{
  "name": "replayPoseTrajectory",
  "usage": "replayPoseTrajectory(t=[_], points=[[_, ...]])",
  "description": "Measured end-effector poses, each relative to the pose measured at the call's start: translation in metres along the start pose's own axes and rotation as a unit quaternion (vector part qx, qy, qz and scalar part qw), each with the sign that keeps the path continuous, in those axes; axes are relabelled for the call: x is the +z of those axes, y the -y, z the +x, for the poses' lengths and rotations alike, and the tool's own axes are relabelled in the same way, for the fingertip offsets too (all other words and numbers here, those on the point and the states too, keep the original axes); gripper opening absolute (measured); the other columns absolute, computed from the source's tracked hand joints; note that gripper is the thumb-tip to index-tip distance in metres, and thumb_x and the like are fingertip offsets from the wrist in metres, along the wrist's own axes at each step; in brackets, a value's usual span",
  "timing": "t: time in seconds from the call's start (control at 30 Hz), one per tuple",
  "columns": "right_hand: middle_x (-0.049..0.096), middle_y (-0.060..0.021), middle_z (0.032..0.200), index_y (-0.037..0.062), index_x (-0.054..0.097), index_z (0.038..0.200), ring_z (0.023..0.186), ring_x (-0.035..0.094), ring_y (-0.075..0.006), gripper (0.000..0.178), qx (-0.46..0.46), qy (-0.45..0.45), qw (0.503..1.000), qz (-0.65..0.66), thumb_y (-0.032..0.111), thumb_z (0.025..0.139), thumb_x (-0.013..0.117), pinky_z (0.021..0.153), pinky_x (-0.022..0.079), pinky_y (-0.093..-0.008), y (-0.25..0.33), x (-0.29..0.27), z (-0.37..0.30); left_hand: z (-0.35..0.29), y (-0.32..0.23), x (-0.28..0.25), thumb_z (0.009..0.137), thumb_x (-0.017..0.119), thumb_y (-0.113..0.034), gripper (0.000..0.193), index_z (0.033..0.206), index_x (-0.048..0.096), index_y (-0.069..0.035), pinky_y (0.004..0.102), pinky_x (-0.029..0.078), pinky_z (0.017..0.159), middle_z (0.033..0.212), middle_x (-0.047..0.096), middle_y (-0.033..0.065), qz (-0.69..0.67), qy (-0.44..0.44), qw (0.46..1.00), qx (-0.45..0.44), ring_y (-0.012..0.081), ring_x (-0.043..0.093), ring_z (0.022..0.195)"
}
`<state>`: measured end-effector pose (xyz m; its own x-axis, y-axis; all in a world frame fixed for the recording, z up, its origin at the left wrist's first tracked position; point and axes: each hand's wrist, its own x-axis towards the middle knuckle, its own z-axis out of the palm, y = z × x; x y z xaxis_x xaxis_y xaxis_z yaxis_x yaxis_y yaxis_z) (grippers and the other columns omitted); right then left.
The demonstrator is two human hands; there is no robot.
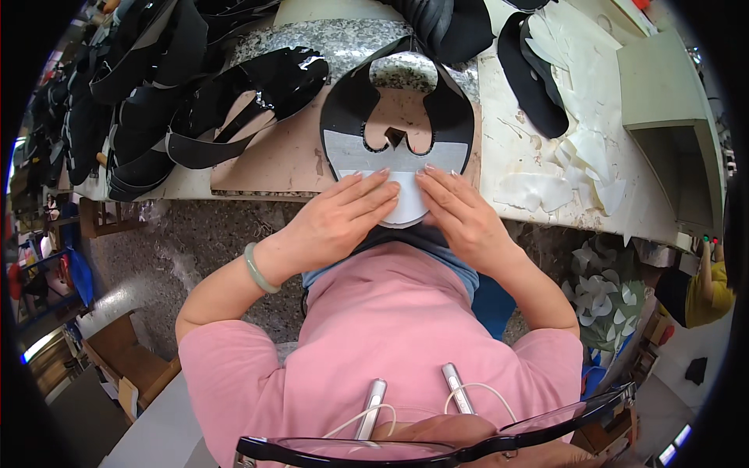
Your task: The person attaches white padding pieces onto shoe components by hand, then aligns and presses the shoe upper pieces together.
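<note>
A black shoe upper lies in a loop on a tan board at the table's front edge. Its inner side faces up, with a grey lining band across the near part. Over that band sits a white curved stiffener piece, which reaches past the table edge toward my body. My left hand rests on the white piece's left side with fingers stretched flat. From the right, my right hand lays its extended fingers on the same piece. The undersides of both hands are hidden.
Black uppers are heaped at the left, beside a glossy black upper. Behind the board is a mottled grey slab. Right of it lie a black piece and white scraps, near a pale green box.
</note>
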<state>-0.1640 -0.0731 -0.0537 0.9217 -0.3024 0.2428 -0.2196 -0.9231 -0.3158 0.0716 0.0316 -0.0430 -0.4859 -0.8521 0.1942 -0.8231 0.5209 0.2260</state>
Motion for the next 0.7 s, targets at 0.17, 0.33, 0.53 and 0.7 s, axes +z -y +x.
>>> replayPoseTrajectory(t=[0.17,0.33,0.53,0.7], points=[[0.049,-0.0119,0.137,0.0019,0.054,0.126,0.132,0.042,-0.026,0.047,-0.004,0.064,0.998,0.019,0.03,0.088,0.06,0.107,0.035,-0.0449,-0.001,-0.015,-0.002,-0.013,-0.003,0.004,0.082,0.062,-0.014,0.048,0.129,0.057,-0.017,0.0393,0.035,0.106,0.136,0.053,0.0066,-0.052,0.013,0.998,-0.045,0.0231,0.044,0.132],[0.046,-0.0112,0.141,0.0052,0.051,0.132,0.136,0.038,-0.0246,0.057,-0.008,0.089,0.995,0.04,0.044,0.09,0.054,0.111,0.029,-0.0459,-0.006,-0.01,0.021,-0.01,-0.009,0.014,0.082,0.056,-0.007,0.045,0.125,0.061,-0.017,0.0409,0.037,0.105,0.134,0.055,0.0053,0.029,-0.046,0.998,-0.027,0.0235,0.048,0.129],[0.041,-0.0031,0.147,0.0126,0.048,0.137,0.141,0.028,-0.0245,0.051,-0.003,0.119,0.992,-0.035,0.044,0.098,0.039,0.115,0.019,-0.0494,-0.02,-0.012,0.041,-0.009,-0.005,0.025,0.085,0.055,-0.014,0.035,0.119,0.063,-0.012,0.0435,0.045,0.098,0.125,0.06,0.0078,0.052,-0.108,0.993,0.004,0.0274,0.055,0.12],[0.04,-0.0028,0.148,0.0143,0.048,0.137,0.14,0.028,-0.0285,0.045,0.039,0.123,0.992,0.012,0.035,0.098,0.041,0.114,0.019,-0.0504,-0.033,-0.008,0.053,-0.007,-0.004,0.026,0.083,0.058,-0.013,0.027,0.108,0.068,-0.009,0.041,0.049,0.094,0.116,0.065,0.0072,0.045,-0.152,0.987,0.016,0.0264,0.061,0.112]])
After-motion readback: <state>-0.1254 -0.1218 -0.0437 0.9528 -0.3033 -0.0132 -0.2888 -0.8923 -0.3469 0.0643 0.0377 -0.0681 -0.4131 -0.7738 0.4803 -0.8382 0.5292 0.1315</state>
